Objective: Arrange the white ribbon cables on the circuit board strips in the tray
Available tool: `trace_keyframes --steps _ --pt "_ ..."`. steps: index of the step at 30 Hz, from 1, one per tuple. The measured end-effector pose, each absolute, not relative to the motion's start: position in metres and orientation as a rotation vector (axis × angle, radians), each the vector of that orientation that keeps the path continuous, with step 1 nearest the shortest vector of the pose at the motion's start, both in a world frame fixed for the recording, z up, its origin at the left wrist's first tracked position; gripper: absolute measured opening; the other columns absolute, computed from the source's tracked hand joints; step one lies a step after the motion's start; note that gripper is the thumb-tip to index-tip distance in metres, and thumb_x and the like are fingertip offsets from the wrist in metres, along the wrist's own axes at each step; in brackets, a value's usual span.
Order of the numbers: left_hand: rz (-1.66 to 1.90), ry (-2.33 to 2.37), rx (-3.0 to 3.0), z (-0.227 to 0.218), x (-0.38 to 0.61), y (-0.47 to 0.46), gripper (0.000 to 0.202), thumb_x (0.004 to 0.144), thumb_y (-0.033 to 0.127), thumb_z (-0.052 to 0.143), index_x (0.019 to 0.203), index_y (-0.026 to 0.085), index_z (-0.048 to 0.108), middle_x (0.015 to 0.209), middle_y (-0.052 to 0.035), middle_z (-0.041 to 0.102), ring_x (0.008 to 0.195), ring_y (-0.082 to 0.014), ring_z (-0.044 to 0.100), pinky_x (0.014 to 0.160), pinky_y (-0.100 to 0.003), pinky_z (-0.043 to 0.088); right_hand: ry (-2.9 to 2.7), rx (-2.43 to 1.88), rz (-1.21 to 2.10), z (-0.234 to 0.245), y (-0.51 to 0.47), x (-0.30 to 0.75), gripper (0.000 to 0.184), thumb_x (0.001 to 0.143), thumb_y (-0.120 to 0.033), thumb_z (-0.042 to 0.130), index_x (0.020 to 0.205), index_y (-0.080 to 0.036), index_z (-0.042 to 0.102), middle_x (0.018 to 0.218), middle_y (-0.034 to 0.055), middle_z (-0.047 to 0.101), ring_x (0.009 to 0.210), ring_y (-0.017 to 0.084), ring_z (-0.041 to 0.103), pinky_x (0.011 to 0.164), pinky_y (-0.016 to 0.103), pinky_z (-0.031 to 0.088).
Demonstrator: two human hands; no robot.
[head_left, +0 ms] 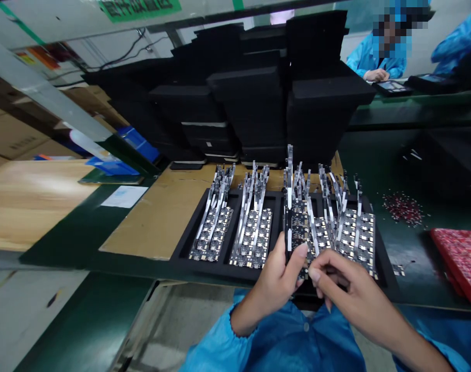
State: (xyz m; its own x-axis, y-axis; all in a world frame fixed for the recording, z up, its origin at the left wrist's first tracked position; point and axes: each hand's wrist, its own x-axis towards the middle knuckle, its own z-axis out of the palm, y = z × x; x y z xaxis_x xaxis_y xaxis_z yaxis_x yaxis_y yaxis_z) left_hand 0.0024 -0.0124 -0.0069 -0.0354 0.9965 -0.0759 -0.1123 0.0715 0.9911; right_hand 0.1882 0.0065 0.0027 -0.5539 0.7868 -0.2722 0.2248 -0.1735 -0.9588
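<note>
My left hand (276, 279) is closed round the lower end of a circuit board panel (299, 222), which it holds up over the black foam tray (223, 268). Thin silvery strips rise from the panel. My right hand (342, 281) is at the panel's bottom corner, thumb and forefinger pinched together; whatever lies between them is too small to make out. In the tray's slots lie more circuit board panels (254, 232) in several groups, their flexible strips sticking up at the far end.
Stacks of black foam trays (247, 98) stand behind. A cardboard sheet (142, 227) lies to the left. On the right are a scatter of small red and white pieces (403, 209) and a red container (460, 258) filled with similar pieces. Two people in blue work at a far bench.
</note>
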Motion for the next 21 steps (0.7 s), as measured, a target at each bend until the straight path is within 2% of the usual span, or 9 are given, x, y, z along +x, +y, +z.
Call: trace_keyframes --steps 6,9,12,14,16,18,21 --pt "1.255 1.172 1.048 -0.006 0.004 -0.011 0.018 0.093 0.041 0.057 0.104 0.028 0.061 0.06 -0.0013 0.049 0.034 -0.0145 0.042 0.034 -0.024 0.043 -1.712 -1.168 1.755 -0.003 0.008 0.186 0.024 0.109 -0.048 0.073 0.096 -0.028 0.073 0.081 -0.0013 0.075 0.073 0.019 0.071 0.062 0.026 0.056" --pt "1.283 1.143 1.014 -0.011 0.004 -0.012 0.022 0.09 0.042 0.06 0.105 0.027 0.062 0.057 -0.0008 0.048 0.032 -0.0142 0.042 0.032 -0.023 0.041 -1.825 -1.17 1.643 0.002 0.006 0.189 0.022 0.111 -0.048 0.07 0.101 -0.031 0.077 0.089 -0.0002 0.081 0.078 0.022 0.077 0.068 0.03 0.06" --pt "1.331 1.138 0.954 -0.021 0.002 -0.014 0.026 0.087 0.042 0.064 0.108 0.026 0.062 0.055 -0.0013 0.051 0.029 -0.0145 0.042 0.027 -0.021 0.037 -1.979 -1.201 1.332 0.01 0.011 0.204 0.018 0.109 -0.052 0.071 0.112 -0.039 0.082 0.108 0.0007 0.087 0.095 0.029 0.082 0.083 0.038 0.066" --pt "1.354 1.156 0.915 -0.027 0.001 -0.015 0.031 0.085 0.043 0.065 0.111 0.026 0.061 0.054 -0.0017 0.052 0.028 -0.0149 0.042 0.025 -0.02 0.035 -2.005 -1.306 1.015 0.012 0.026 0.225 0.022 0.11 -0.055 0.067 0.117 -0.04 0.081 0.114 0.0027 0.088 0.102 0.032 0.083 0.088 0.042 0.068" --pt "1.357 1.165 0.891 -0.032 0.0 -0.014 0.034 0.083 0.044 0.067 0.113 0.028 0.061 0.054 -0.0016 0.052 0.029 -0.0157 0.043 0.024 -0.02 0.036 -1.989 -1.491 0.642 0.009 0.05 0.255 0.034 0.117 -0.055 0.054 0.117 -0.032 0.079 0.111 0.007 0.087 0.099 0.031 0.084 0.086 0.041 0.069" --pt "1.361 1.171 0.888 -0.035 0.0 -0.013 0.035 0.081 0.046 0.068 0.111 0.029 0.062 0.053 -0.001 0.051 0.029 -0.0163 0.043 0.023 -0.02 0.037 -2.05 -1.68 0.308 0.002 0.079 0.29 0.044 0.123 -0.047 0.039 0.122 -0.022 0.075 0.108 0.0112 0.087 0.096 0.027 0.084 0.086 0.037 0.067" --pt "1.379 1.187 0.912 -0.037 0.001 -0.012 0.04 0.08 0.048 0.069 0.113 0.026 0.061 0.051 -0.0007 0.05 0.027 -0.0161 0.042 0.022 -0.02 0.037 -2.172 -1.803 0.116 -0.01 0.12 0.333 0.032 0.119 -0.029 0.048 0.122 -0.016 0.077 0.117 0.0154 0.086 0.106 0.028 0.083 0.094 0.039 0.065"
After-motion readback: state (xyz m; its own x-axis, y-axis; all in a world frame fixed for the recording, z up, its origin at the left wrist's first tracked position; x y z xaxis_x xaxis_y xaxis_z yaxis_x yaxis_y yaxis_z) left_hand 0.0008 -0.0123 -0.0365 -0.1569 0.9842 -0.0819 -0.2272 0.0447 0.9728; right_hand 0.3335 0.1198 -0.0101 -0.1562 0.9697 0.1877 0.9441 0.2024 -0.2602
